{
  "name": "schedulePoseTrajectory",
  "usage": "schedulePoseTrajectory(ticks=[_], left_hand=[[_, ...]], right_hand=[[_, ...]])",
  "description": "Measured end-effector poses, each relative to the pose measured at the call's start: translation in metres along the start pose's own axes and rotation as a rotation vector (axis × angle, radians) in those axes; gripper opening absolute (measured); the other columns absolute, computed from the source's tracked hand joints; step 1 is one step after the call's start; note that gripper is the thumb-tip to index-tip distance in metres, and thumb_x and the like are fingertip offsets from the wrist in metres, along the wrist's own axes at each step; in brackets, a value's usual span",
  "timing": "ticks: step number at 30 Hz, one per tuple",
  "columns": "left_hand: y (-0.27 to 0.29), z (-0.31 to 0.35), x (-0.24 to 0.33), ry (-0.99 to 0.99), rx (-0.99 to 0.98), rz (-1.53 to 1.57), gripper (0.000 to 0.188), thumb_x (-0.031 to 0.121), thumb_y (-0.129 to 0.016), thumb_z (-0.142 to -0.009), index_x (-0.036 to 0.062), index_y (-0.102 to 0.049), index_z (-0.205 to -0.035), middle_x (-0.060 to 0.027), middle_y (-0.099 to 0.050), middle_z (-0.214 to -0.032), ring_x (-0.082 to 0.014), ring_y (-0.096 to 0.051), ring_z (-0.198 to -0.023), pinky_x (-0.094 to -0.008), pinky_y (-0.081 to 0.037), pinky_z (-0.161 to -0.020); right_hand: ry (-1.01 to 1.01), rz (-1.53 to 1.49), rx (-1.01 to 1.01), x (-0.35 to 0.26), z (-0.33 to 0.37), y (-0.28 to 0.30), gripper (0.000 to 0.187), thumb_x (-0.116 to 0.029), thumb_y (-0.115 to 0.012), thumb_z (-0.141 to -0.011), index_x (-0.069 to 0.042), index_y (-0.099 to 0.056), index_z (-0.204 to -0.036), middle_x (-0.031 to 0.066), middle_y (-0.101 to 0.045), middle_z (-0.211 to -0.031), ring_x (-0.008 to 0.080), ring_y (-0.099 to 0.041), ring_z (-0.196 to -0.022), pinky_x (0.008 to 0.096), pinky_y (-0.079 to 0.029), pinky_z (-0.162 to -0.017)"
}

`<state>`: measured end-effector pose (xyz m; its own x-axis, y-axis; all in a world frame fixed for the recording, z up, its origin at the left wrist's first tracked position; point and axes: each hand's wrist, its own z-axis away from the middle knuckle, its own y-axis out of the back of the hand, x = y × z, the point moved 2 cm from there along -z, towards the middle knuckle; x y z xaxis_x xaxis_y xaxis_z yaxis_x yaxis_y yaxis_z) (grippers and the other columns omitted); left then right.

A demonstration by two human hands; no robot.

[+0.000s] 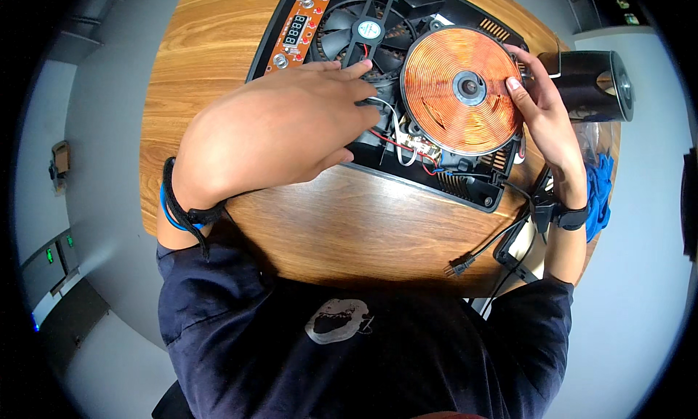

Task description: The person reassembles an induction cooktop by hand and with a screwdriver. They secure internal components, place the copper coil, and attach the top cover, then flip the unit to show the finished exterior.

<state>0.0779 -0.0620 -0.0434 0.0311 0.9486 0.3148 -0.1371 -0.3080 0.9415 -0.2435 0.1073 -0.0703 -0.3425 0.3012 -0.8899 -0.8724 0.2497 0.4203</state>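
An opened induction cooker lies on the wooden table, its black housing (429, 177) holding a fan (342, 37), an orange control board (298, 26) with a small display, and loose wires (398, 139). My left hand (291, 117) reaches across the housing with fingers spread, its fingertips at the fan's lower edge near a thin red wire (366, 52). Nothing shows in its grasp. On the right, my right hand (542, 102) grips the rim of the round copper coil (443, 70), thumb on top and fingers around the outer edge. The coil overlaps the housing's right part; its underside is hidden.
A black cylindrical container (596, 84) lies at the table's right, with blue cloth (599, 197) nearer me. A power cord with a plug (459, 265) crosses the front right edge. Beside it, partly behind my right forearm, is a black-edged panel (518, 248).
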Motion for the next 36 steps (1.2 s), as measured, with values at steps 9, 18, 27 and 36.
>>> schedulePoseTrajectory(ticks=[9,18,27,36], left_hand=[[0.002,-0.003,-0.001,0.009,-0.021,0.034,0.049,0.022,-0.082,-0.098,0.004,-0.068,-0.141,-0.0183,-0.062,-0.157,-0.0437,-0.043,-0.163,-0.0586,-0.035,-0.136],[0.004,-0.004,-0.001,-0.005,0.007,0.037,0.05,0.022,-0.083,-0.097,0.0039,-0.068,-0.141,-0.0186,-0.063,-0.155,-0.0445,-0.045,-0.162,-0.0585,-0.036,-0.136],[0.002,-0.004,-0.001,-0.004,-0.003,0.054,0.053,0.023,-0.083,-0.097,0.0042,-0.066,-0.142,-0.0184,-0.063,-0.153,-0.0443,-0.046,-0.161,-0.0588,-0.036,-0.136],[0.005,-0.004,-0.002,0.013,-0.035,0.079,0.054,0.023,-0.084,-0.097,0.004,-0.065,-0.144,-0.0189,-0.061,-0.156,-0.0445,-0.044,-0.162,-0.0586,-0.037,-0.135]], right_hand=[[-0.003,-0.07,-0.062,0.005,0.004,0.013,0.054,-0.019,-0.062,-0.12,-0.005,-0.048,-0.17,0.01,-0.064,-0.149,0.0156,-0.061,-0.135,0.0319,-0.048,-0.118],[-0.005,-0.192,-0.104,-0.001,0.01,0.009,0.051,-0.014,-0.061,-0.12,-0.005,-0.05,-0.169,0.0088,-0.076,-0.133,0.0122,-0.07,-0.119,0.0292,-0.055,-0.108],[-0.018,-0.16,0.046,-0.005,0.0,-0.008,0.05,-0.011,-0.061,-0.12,-0.007,-0.048,-0.168,0.0089,-0.076,-0.129,0.0115,-0.07,-0.117,0.0306,-0.056,-0.106],[-0.053,-0.165,-0.001,0.017,-0.007,-0.013,0.058,-0.012,-0.069,-0.116,-0.009,-0.046,-0.17,0.0026,-0.076,-0.102,0.006,-0.068,-0.097,0.0244,-0.055,-0.088]])
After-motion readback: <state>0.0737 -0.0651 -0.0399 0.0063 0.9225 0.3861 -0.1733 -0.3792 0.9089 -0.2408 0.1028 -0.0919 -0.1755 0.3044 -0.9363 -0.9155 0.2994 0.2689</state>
